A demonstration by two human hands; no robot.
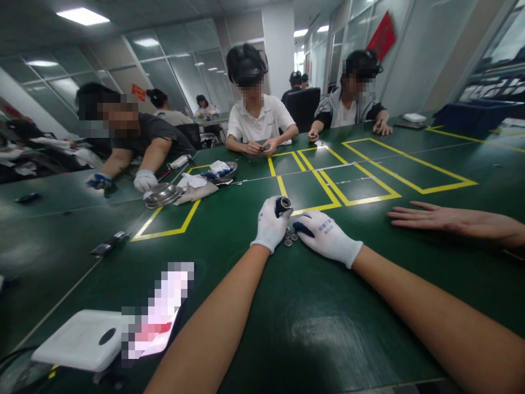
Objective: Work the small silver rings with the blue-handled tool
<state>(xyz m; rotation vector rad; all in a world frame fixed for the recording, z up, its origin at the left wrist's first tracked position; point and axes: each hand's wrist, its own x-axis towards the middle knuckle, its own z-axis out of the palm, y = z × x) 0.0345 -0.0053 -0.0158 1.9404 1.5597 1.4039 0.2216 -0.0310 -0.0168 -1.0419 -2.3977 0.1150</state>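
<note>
My left hand, in a white glove with dark blue finger coating, is closed round a dark cylindrical part. The part's round metal-rimmed end is turned up. To its right, my right hand wears a matching glove. Its fingers are bent down close to the table and drawn together, and whatever they pinch is hidden. Several small round metal pieces lie on the green table between my hands, right beside my right fingertips.
Another person's bare hand rests at right. A phone and white device lie at near left. Metal bowls and cloths stand beyond. Yellow tape marks rectangles. Several people sit opposite; a blue bin stands far right.
</note>
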